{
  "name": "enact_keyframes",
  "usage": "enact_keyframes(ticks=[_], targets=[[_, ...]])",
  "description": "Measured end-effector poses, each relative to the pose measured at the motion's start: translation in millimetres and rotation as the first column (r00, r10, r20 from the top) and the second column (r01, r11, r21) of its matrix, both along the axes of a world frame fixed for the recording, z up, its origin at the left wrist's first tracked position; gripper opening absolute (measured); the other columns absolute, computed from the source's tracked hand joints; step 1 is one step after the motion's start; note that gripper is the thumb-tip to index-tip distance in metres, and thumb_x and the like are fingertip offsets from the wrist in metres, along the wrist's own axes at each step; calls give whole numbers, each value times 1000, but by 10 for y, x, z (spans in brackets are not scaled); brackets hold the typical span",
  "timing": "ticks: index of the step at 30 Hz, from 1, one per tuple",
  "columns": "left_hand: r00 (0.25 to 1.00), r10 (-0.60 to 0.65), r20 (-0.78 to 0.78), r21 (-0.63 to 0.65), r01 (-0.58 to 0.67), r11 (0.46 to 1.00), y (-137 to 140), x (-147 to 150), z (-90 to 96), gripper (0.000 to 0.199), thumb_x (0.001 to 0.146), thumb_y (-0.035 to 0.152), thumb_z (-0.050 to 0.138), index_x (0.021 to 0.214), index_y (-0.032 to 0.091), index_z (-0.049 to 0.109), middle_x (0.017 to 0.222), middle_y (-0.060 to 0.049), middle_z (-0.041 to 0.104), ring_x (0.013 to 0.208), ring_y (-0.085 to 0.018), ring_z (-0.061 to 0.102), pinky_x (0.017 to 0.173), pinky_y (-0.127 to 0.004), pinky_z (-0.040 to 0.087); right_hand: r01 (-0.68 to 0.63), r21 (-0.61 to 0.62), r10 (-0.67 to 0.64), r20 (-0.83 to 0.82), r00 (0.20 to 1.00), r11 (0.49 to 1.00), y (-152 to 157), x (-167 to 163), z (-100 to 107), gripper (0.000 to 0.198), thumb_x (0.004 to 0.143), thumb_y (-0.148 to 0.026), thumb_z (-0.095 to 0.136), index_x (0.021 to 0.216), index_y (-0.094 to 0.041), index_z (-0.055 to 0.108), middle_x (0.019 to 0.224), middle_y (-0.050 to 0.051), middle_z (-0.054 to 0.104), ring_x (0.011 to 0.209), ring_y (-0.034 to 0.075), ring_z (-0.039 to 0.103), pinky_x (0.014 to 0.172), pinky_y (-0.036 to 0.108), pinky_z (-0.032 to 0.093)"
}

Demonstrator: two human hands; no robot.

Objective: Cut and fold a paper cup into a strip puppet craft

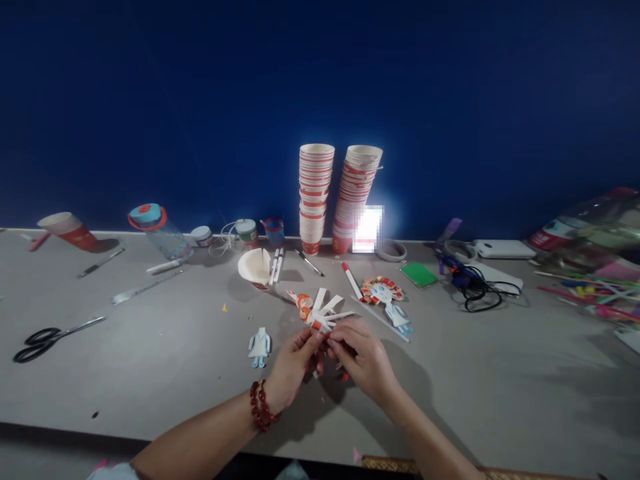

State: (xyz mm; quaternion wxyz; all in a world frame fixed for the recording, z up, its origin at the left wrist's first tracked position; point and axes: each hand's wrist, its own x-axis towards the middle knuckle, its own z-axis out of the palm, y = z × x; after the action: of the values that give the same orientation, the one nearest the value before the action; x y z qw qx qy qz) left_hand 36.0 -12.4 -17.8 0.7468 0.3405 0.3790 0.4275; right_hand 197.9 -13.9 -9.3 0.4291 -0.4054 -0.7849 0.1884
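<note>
Nearest me, the person's left hand, a red bead bracelet at its wrist, has thumb and fingers pinched on the near edge of a cut paper cup, held just above the table, near the middle. The right hand meets it from the right, fingertips drawn together at the same edge; exactly what they grip underneath is hidden from me. White strips fan out from the cup on the far side, and some orange-red ones curl at the left.

I'd judge the step in hand to be shaping the strips one by one, probably folding or curling them. The next move calls for a steady left pinch and a light right touch, since thin card could crease or tear.

To the left lies a paper figure without a head, and farther left, scissors. A bit farther off, on the right, a paper doll has a curled fringe around its head, beside a red marker. Beyond, a cut-open cup lies left of centre, and two tall stacks of cups stand before the blue wall.
</note>
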Motion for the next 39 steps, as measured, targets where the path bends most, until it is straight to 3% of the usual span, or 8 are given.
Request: enact_keyframes(ticks=[5, 12, 19, 24, 29, 33, 36, 39], targets=[[996, -22, 83, -74, 28, 997, 13, -14, -45, 39, 71, 50, 78, 77, 14, 64, 61, 0, 65, 42, -5, 47, 45, -19, 36, -6, -8, 6, 1, 1000, 1000, 0, -6, 0, 18, 96, -19, 49, 84, -22, 62, 81, 5, 66, 80, 20, 61, 73, 31, 48], [1000, -8, 15, 36, 8, 999, -17, -19, -10, 37, 75, 49, 74, 74, 14, 64, 64, 0, 66, 42, -5, 47, 44, -19, 35, 3, 215, -35, 146, 989, 977, -35, -18, 40, 25, 98, -15, 43, 82, -20, 62, 82, 6, 66, 76, 19, 59, 71, 31, 49], [938, -55, 342, -68, 83, 994, 8, -42, 7, 14, 77, 27, 71, 86, 16, 67, 81, -5, 69, 70, -16, 63, 66, -28, 49, 32, 402, -123, 200, 972, 915, -31, 90, 38, 18, 96, -12, 50, 103, -18, 65, 91, 7, 72, 83, 20, 62, 77, 33, 52], [926, -70, 370, -50, 95, 994, 34, -84, 13, 26, 82, 27, 62, 103, 15, 70, 106, -11, 68, 94, -21, 61, 78, -34, 51, -23, 359, -70, 246, 967, 933, -50, 63, 3, 19, 95, -10, 51, 107, -18, 64, 97, 7, 73, 87, 20, 63, 79, 34, 53], [965, -73, 252, -94, 99, 991, 27, -78, 4, 16, 78, 28, 67, 87, 14, 67, 86, -8, 67, 79, -19, 62, 67, -30, 50, 41, 306, -94, 161, 982, 951, -70, 123, 13, 16, 92, -9, 52, 99, -20, 62, 90, 6, 71, 83, 20, 62, 76, 35, 51], [990, 98, 98, -124, -86, 989, 48, -119, 0, 10, 72, 24, 62, 69, 19, 55, 65, 1, 58, 50, -11, 50, 43, -22, 35, 246, 222, -270, 85, 959, 943, -45, 230, 14, 12, 92, -13, 52, 98, -19, 60, 92, 8, 68, 89, 23, 61, 81, 39, 48], [974, 228, -18, -25, -228, 973, 70, -171, 10, 6, 75, 24, 55, 70, 21, 53, 57, 4, 52, 42, -9, 42, 38, -21, 24, 231, 169, -259, 171, 951, 958, -7, 223, 6, 12, 93, -17, 51, 101, -18, 60, 98, 9, 67, 95, 25, 60, 87, 41, 46], [945, 323, -46, 70, -320, 945, 115, -214, 4, 7, 79, 25, 54, 72, 22, 55, 59, 5, 51, 46, -9, 43, 42, -20, 29, 211, 117, -236, 291, 927, 971, 1, 141, -9, 17, 93, -26, 56, 107, -17, 60, 108, 12, 64, 105, 29, 56, 94, 44, 44]])
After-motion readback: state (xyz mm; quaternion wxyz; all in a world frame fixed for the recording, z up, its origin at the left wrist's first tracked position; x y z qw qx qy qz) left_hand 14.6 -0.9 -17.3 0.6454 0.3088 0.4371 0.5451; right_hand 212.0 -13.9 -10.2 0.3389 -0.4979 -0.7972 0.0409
